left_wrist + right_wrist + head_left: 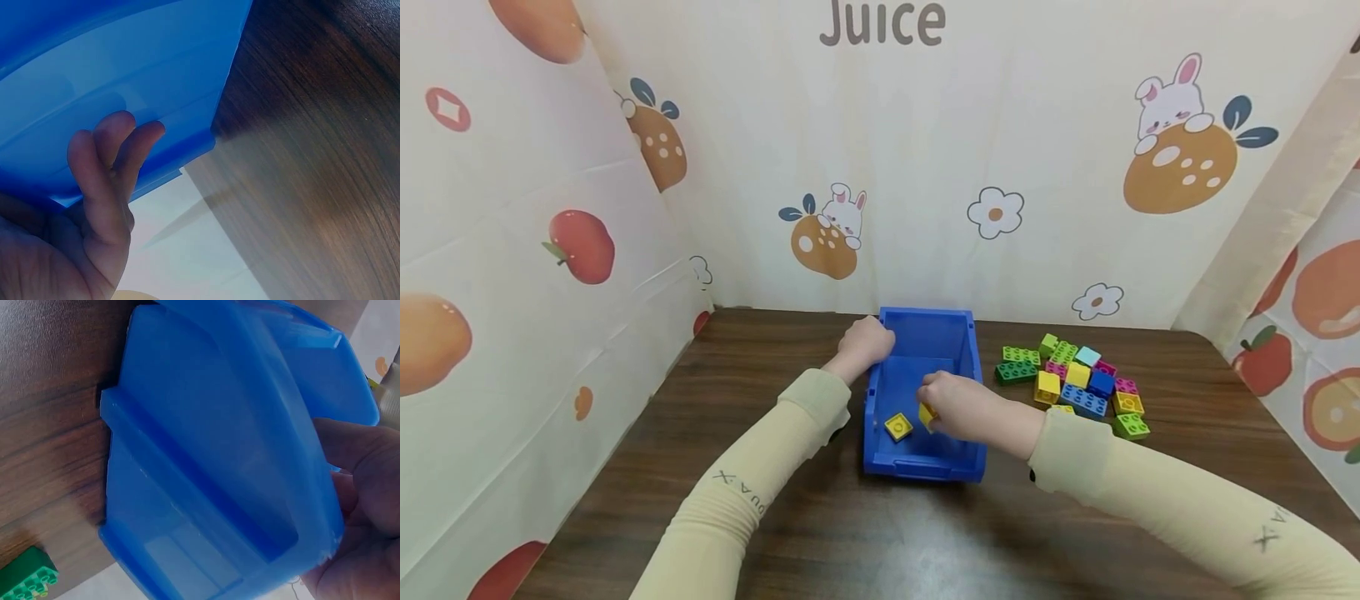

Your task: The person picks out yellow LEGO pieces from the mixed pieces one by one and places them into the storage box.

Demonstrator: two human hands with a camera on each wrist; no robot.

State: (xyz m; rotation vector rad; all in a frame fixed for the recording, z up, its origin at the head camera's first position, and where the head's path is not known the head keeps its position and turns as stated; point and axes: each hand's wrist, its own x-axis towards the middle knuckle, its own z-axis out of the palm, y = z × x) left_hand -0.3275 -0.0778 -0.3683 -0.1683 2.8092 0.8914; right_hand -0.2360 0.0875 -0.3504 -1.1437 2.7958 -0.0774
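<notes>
A blue plastic storage bin (925, 468) stands on the table. My left hand (867, 340) grips the top of its left wall near the back; in the left wrist view, bent fingers (103, 181) lie against the wall's outer side. My right hand (962, 406) reaches down into the bin from the right and pinches a yellow toy building brick (927, 416), which the fingers partly cover. Another yellow brick (898, 427) lies on the bin floor near the front left. In the right wrist view the bin wall (206, 431) hides the fingertips of the right hand (369, 500).
To the right of the bin lies a loose group of toy bricks, among them a dark green brick (1017, 372), a blue brick (1083, 401) and a lime brick (1131, 426). Behind the brown wooden table (760, 533) hangs a printed curtain (917, 150).
</notes>
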